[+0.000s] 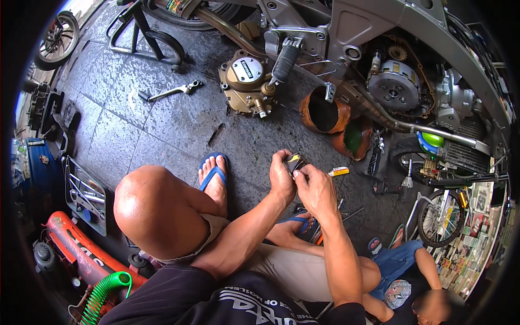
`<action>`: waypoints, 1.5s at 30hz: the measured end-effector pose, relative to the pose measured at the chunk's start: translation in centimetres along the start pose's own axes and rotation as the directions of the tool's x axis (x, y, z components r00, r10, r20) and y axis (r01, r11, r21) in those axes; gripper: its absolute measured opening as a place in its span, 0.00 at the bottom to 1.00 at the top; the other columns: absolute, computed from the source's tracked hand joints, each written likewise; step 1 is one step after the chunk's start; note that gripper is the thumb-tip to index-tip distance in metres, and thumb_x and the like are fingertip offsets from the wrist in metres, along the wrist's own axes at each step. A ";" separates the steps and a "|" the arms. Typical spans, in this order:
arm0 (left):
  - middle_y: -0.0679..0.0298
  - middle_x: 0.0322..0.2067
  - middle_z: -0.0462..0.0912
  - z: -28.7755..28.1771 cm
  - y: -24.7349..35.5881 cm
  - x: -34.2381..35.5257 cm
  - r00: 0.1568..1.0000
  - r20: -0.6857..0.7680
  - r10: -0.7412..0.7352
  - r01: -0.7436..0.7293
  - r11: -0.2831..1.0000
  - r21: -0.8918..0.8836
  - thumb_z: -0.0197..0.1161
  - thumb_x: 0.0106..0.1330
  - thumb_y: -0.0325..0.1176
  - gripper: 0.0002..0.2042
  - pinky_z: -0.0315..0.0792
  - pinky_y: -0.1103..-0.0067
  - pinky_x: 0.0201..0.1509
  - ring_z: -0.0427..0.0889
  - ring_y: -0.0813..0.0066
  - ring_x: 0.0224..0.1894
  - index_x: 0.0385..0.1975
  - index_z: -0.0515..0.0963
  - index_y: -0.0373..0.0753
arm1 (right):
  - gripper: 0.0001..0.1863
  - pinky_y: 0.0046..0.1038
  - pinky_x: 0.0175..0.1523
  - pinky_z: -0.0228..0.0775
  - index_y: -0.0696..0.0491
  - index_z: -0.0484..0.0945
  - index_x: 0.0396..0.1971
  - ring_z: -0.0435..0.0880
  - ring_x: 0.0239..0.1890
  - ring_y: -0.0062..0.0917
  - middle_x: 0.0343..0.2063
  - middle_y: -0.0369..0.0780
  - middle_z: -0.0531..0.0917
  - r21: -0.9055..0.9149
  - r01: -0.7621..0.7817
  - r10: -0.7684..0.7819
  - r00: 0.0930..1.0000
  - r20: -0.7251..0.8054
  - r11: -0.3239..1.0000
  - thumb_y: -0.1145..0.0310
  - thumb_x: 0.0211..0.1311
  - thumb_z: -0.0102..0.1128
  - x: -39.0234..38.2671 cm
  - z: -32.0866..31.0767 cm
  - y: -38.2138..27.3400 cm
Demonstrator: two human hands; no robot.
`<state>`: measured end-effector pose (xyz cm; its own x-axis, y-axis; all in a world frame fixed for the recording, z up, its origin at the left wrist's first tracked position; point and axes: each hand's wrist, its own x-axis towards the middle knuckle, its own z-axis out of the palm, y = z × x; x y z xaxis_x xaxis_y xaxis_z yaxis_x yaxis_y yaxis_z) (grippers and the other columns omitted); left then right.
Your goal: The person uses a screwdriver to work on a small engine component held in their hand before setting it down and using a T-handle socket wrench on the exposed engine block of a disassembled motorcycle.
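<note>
In front of me, my left hand (281,177) has its fingers closed around a small dark object with a yellow patch (293,161); its exact kind I cannot make out. My right hand (317,192) pinches the near side of the same object with thumb and fingers. Just right of my hands, a small yellow, orange and white packet (339,171) lies on the floor. Farther off, a bronze engine cover (242,81) rests on the tiles, with a kick-start lever (172,92) to its left.
A motorcycle frame (368,27) stands at the upper right, its clutch (394,85) exposed. Below it sit rusty containers (325,111). A red tank (81,244) and a green coiled hose (103,292) are at lower left. Another person (401,265) sits at lower right, near a spoked wheel (441,219).
</note>
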<state>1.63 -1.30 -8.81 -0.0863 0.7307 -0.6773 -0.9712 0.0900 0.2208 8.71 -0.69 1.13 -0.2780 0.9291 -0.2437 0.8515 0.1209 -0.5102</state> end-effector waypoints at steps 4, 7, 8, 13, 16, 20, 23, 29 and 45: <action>0.62 0.24 0.74 1.1 0.5 -0.9 0.993 -0.071 -0.098 0.094 0.994 -0.049 0.46 0.66 0.45 0.13 0.72 0.71 0.29 0.74 0.69 0.25 0.30 0.68 0.43 | 0.08 0.38 0.35 0.73 0.60 0.79 0.31 0.84 0.28 0.40 0.25 0.48 0.84 0.054 0.007 -0.004 0.998 -0.066 0.999 0.70 0.58 0.60 -0.2 0.4 0.7; 0.62 0.24 0.74 0.7 0.6 -0.6 0.984 -0.021 -0.178 0.174 0.979 -0.107 0.46 0.65 0.46 0.12 0.73 0.70 0.30 0.75 0.67 0.26 0.30 0.68 0.44 | 0.07 0.33 0.35 0.73 0.60 0.79 0.31 0.83 0.27 0.33 0.25 0.45 0.83 0.167 -0.091 0.097 0.995 -0.028 0.982 0.71 0.57 0.61 -0.2 0.4 0.5; 0.62 0.24 0.74 0.5 0.6 -0.4 0.977 0.008 -0.215 0.214 0.968 -0.131 0.46 0.65 0.46 0.12 0.74 0.70 0.31 0.75 0.67 0.26 0.29 0.68 0.44 | 0.06 0.35 0.37 0.73 0.59 0.78 0.31 0.83 0.30 0.36 0.28 0.46 0.83 0.192 -0.071 0.080 0.996 -0.039 0.979 0.72 0.56 0.61 -0.1 0.4 0.6; 0.63 0.24 0.75 -0.1 -0.1 0.5 0.968 0.037 -0.249 0.251 0.942 -0.223 0.48 0.64 0.45 0.12 0.75 0.68 0.34 0.77 0.66 0.27 0.29 0.70 0.45 | 0.07 0.33 0.39 0.74 0.59 0.78 0.32 0.82 0.31 0.36 0.32 0.45 0.81 0.150 0.064 -0.037 0.983 -0.177 0.987 0.72 0.56 0.63 0.1 0.4 1.9; 0.64 0.25 0.76 -1.3 -0.5 1.6 0.966 0.013 -0.258 0.253 0.933 -0.256 0.48 0.63 0.46 0.12 0.75 0.67 0.35 0.78 0.66 0.29 0.28 0.71 0.45 | 0.10 0.30 0.38 0.73 0.59 0.81 0.34 0.83 0.30 0.31 0.29 0.44 0.84 0.350 -0.205 0.264 0.956 -0.129 0.914 0.68 0.57 0.64 1.5 0.8 4.9; 0.66 0.23 0.76 -3.2 -1.0 3.1 0.959 -0.152 -0.238 0.197 0.950 -0.242 0.47 0.64 0.46 0.13 0.76 0.67 0.37 0.78 0.67 0.28 0.27 0.72 0.46 | 0.12 0.26 0.29 0.72 0.59 0.82 0.34 0.81 0.25 0.26 0.24 0.40 0.82 0.321 -0.231 0.287 0.948 -0.137 0.918 0.66 0.58 0.64 5.5 5.6 14.1; 0.66 0.23 0.76 -5.9 -1.3 4.2 0.959 -0.202 -0.197 0.151 0.963 -0.224 0.46 0.65 0.46 0.13 0.76 0.66 0.38 0.78 0.66 0.28 0.27 0.71 0.45 | 0.11 0.31 0.36 0.77 0.58 0.83 0.33 0.84 0.29 0.30 0.27 0.43 0.85 0.198 -0.261 0.292 0.946 -0.144 0.945 0.65 0.55 0.66 8.5 11.2 18.5; 0.66 0.21 0.74 -6.6 -0.7 4.8 0.943 -0.272 -0.195 0.132 0.963 -0.234 0.47 0.64 0.46 0.11 0.73 0.68 0.31 0.76 0.68 0.25 0.24 0.68 0.48 | 0.12 0.35 0.45 0.76 0.55 0.84 0.35 0.86 0.38 0.38 0.34 0.46 0.86 0.212 -0.483 0.519 0.839 -0.163 0.849 0.63 0.54 0.67 11.1 16.1 20.2; 0.61 0.25 0.76 -6.0 -2.1 7.4 0.973 -0.147 -0.176 0.138 0.961 -0.238 0.43 0.67 0.46 0.16 0.74 0.67 0.40 0.77 0.64 0.30 0.28 0.71 0.41 | 0.18 0.29 0.39 0.73 0.57 0.81 0.41 0.80 0.36 0.33 0.38 0.42 0.81 0.274 0.010 -0.009 1.000 -0.006 0.962 0.68 0.50 0.70 4.3 6.2 9.8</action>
<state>1.69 -0.17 -18.55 0.0543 0.5960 -0.8012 -0.9985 0.0265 -0.0480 13.11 2.28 -10.04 -0.2827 0.9301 -0.2345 0.6942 0.0297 -0.7191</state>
